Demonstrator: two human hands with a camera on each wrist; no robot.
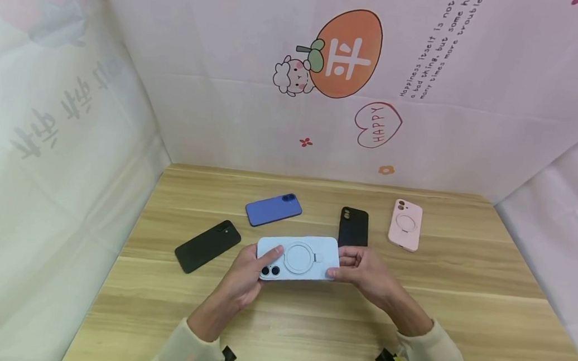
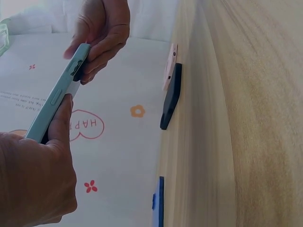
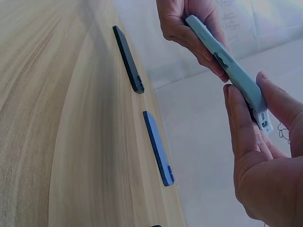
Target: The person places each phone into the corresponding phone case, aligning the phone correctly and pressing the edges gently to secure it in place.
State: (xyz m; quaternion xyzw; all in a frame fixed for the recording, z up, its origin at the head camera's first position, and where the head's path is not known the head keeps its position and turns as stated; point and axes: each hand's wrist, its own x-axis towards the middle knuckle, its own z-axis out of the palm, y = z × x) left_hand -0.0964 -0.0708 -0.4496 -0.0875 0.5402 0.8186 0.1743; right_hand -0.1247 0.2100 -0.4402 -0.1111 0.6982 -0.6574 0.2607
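Observation:
A light blue phone case (image 1: 320,266) with a ring on its back is held above the table, its back facing up in the head view. My left hand (image 1: 244,275) grips the camera-hole end, thumb on top and fingers beneath. At the other end my right hand (image 1: 368,273) pinches the corner between thumb and fingers. In the right wrist view, a white phone-like end (image 3: 265,124) with a port sticks out past the case beside my right fingers. How far it sits inside the case is hidden by the hands.
On the wooden table (image 1: 309,327) lie a dark phone (image 1: 208,246) at left, a blue phone (image 1: 273,209) behind my left hand, a black phone case (image 1: 353,230) behind my right hand and a pink phone case (image 1: 405,225) at right. A printed cloth wall (image 1: 223,114) stands behind.

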